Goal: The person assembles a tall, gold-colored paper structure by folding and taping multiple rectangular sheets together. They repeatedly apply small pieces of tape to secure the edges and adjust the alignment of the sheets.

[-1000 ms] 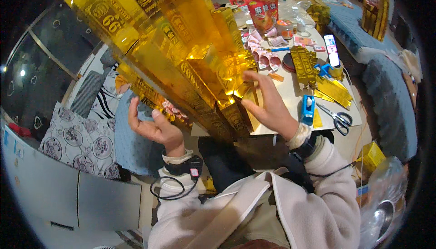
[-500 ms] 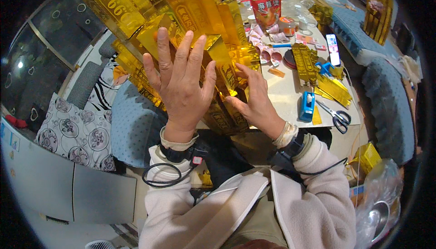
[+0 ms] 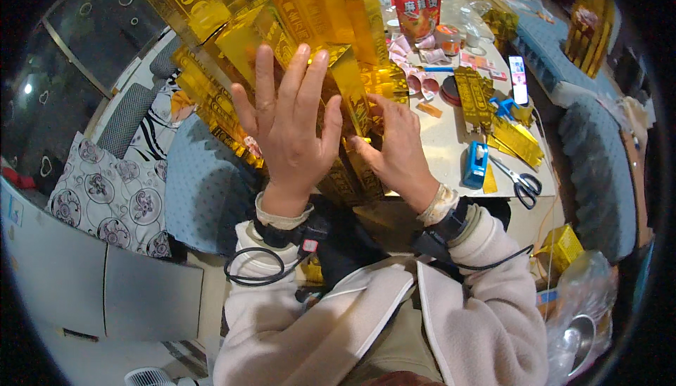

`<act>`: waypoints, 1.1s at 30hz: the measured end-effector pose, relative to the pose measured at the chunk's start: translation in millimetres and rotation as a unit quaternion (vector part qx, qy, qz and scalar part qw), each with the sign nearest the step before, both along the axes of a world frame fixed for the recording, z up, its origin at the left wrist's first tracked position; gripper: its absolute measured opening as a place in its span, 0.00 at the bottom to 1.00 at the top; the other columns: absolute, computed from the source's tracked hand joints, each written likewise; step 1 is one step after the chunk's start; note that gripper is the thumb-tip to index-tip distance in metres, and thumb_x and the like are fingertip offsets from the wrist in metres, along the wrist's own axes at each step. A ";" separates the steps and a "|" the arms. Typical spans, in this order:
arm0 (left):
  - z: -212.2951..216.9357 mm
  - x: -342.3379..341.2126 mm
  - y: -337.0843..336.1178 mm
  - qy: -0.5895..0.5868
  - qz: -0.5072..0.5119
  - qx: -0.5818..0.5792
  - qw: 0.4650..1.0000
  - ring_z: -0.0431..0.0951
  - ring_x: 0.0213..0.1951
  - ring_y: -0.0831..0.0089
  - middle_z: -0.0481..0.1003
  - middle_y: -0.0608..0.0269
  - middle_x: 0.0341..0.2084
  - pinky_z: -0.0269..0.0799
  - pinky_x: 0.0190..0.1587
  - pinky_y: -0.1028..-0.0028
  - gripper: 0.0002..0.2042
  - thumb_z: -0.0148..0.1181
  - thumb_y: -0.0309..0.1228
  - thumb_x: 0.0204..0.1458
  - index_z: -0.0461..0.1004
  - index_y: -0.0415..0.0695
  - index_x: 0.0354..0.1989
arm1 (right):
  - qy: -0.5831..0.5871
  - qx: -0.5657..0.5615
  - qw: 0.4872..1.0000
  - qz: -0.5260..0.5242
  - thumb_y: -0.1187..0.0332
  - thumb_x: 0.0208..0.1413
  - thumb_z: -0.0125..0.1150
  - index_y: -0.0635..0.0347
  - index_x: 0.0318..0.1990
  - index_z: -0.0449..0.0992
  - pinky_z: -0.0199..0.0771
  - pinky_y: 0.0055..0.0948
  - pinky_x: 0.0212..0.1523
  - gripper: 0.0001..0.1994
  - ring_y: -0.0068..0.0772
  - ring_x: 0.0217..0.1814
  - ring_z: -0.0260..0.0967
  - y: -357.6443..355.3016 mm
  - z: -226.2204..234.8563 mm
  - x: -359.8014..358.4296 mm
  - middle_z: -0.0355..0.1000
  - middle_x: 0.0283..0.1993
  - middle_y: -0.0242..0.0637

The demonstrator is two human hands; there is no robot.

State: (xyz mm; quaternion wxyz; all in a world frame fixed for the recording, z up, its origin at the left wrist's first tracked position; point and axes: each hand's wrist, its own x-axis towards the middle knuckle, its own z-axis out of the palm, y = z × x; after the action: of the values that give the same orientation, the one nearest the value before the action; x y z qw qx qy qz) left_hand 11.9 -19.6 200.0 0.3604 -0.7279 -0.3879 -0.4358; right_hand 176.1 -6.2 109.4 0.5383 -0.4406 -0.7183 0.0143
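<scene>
"Hands?"
"Two. Left hand [image 3: 292, 132]: fingers spread wide, palm toward the gold box structure [image 3: 310, 5]; contact cannot be told. Right hand [image 3: 401, 146]: thumb and fingers at the structure's right side; whether they grip cannot be told."
"Structure?"
"One, rising beyond both hands."
"On the table [image 3: 443, 160], to its right?"
"Scissors [image 3: 527, 190], one pair; blue tape dispenser [image 3: 475, 165], one; lit phone [image 3: 518, 79], one; red packet [image 3: 417, 16], one."

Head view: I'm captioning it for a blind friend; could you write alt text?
A tall structure of shiny gold boxes fills the upper middle, a person's left hand spread open in front of it and right hand curled at its side. To the right, a table holds a blue tape dispenser and scissors; a lit phone is near its edge.
</scene>
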 end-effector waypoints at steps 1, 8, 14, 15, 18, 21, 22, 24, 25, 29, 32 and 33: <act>-4.2 -1.7 -1.2 -0.003 -0.010 -0.008 1.000 0.51 0.78 0.58 0.70 0.66 0.67 0.22 0.78 0.52 0.27 0.66 0.34 0.56 0.72 0.53 0.67 | 0.004 -0.010 1.000 0.008 0.62 0.52 0.75 0.63 0.66 0.65 0.63 0.47 0.63 0.36 0.53 0.60 0.65 0.1 1.5 0.6 0.70 0.54 0.50; -37.6 -11.2 -0.1 -0.006 -0.020 -0.035 0.999 0.53 0.77 0.55 0.69 0.64 0.68 0.27 0.77 0.54 0.28 0.63 0.29 0.55 0.69 0.53 0.67 | 0.010 -0.028 0.999 0.030 0.65 0.55 0.73 0.60 0.67 0.66 0.73 0.39 0.53 0.33 0.43 0.50 0.74 1.0 9.2 6.9 0.75 0.49 0.44; -91.5 -13.4 -24.3 -0.010 -0.054 -0.040 0.998 0.68 0.65 0.61 0.76 0.67 0.56 0.54 0.66 0.57 0.19 0.62 0.27 0.51 0.79 0.53 0.53 | 0.085 -0.120 0.971 0.189 0.67 0.69 0.57 0.60 0.66 0.68 0.76 0.36 0.53 0.20 0.41 0.52 0.76 20.5 13.7 29.8 0.76 0.51 0.46; -100.8 -11.6 -27.5 -0.016 -0.042 -0.064 0.997 0.69 0.63 0.62 0.77 0.68 0.55 0.56 0.64 0.58 0.18 0.63 0.27 0.51 0.80 0.53 0.52 | 0.098 -0.148 0.961 0.210 0.67 0.70 0.56 0.59 0.67 0.68 0.76 0.33 0.52 0.20 0.35 0.52 0.75 23.2 14.5 34.5 0.76 0.52 0.44; -120.9 -5.5 -33.9 -0.025 -0.018 -0.093 0.995 0.70 0.58 0.64 0.77 0.69 0.54 0.59 0.60 0.61 0.18 0.63 0.27 0.50 0.81 0.53 0.51 | 0.111 -0.194 0.944 0.244 0.71 0.71 0.55 0.57 0.68 0.67 0.77 0.29 0.52 0.20 0.29 0.55 0.74 28.2 15.0 40.6 0.75 0.55 0.40; -127.4 -2.1 -35.5 -0.039 -0.010 -0.119 0.992 0.70 0.56 0.64 0.77 0.69 0.55 0.59 0.60 0.63 0.21 0.63 0.28 0.51 0.80 0.52 0.56 | 0.087 -0.188 0.951 0.229 0.72 0.70 0.57 0.59 0.70 0.64 0.75 0.31 0.58 0.23 0.32 0.60 0.73 28.8 13.3 37.1 0.73 0.60 0.42; -127.8 -0.8 -35.4 -0.032 -0.006 -0.126 0.991 0.70 0.56 0.64 0.77 0.69 0.55 0.59 0.60 0.63 0.21 0.63 0.28 0.51 0.80 0.52 0.56 | 0.084 -0.185 0.952 0.230 0.72 0.70 0.57 0.59 0.71 0.63 0.73 0.32 0.61 0.24 0.33 0.62 0.72 28.8 12.8 35.5 0.71 0.62 0.43; -128.0 2.2 -35.3 -0.023 0.005 -0.151 0.988 0.70 0.56 0.64 0.76 0.69 0.56 0.59 0.61 0.62 0.21 0.64 0.29 0.52 0.80 0.52 0.56 | 0.066 -0.193 0.948 0.243 0.72 0.70 0.58 0.60 0.72 0.60 0.70 0.34 0.66 0.26 0.35 0.67 0.69 27.8 12.5 35.5 0.68 0.66 0.44; -128.0 3.5 -35.6 -0.022 0.004 -0.146 0.989 0.70 0.56 0.64 0.76 0.69 0.56 0.59 0.60 0.62 0.20 0.64 0.29 0.52 0.80 0.52 0.56 | 0.050 -0.202 0.944 0.256 0.71 0.70 0.58 0.61 0.73 0.59 0.68 0.34 0.68 0.27 0.37 0.69 0.68 29.2 14.1 37.6 0.67 0.67 0.45; -129.6 6.9 -34.0 -0.025 0.007 -0.139 0.990 0.70 0.55 0.64 0.76 0.69 0.56 0.60 0.60 0.62 0.20 0.66 0.29 0.53 0.81 0.52 0.56 | 0.014 -0.271 0.918 0.289 0.69 0.70 0.58 0.61 0.76 0.53 0.66 0.36 0.70 0.31 0.40 0.73 0.64 40.8 23.3 44.1 0.64 0.71 0.45; -130.7 6.5 -31.1 -0.030 0.005 -0.128 0.991 0.71 0.55 0.64 0.77 0.69 0.55 0.61 0.60 0.62 0.20 0.67 0.27 0.52 0.81 0.51 0.56 | -0.012 -0.288 0.914 0.285 0.69 0.70 0.59 0.60 0.77 0.53 0.65 0.36 0.71 0.32 0.39 0.72 0.64 46.8 26.7 45.3 0.64 0.70 0.44; -130.8 6.1 -30.1 -0.030 0.004 -0.126 0.992 0.71 0.55 0.64 0.77 0.69 0.54 0.62 0.60 0.62 0.20 0.68 0.26 0.52 0.81 0.51 0.55 | -0.020 -0.283 0.916 0.284 0.69 0.70 0.59 0.60 0.77 0.53 0.65 0.36 0.71 0.32 0.38 0.72 0.64 47.9 27.1 45.5 0.64 0.69 0.43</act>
State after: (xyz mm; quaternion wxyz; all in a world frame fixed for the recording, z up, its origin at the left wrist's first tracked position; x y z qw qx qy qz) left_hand 18.0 -49.6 69.2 0.2561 -0.7523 -0.4534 -0.4037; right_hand 221.6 41.7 136.6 0.3499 -0.3522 -0.7899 0.3600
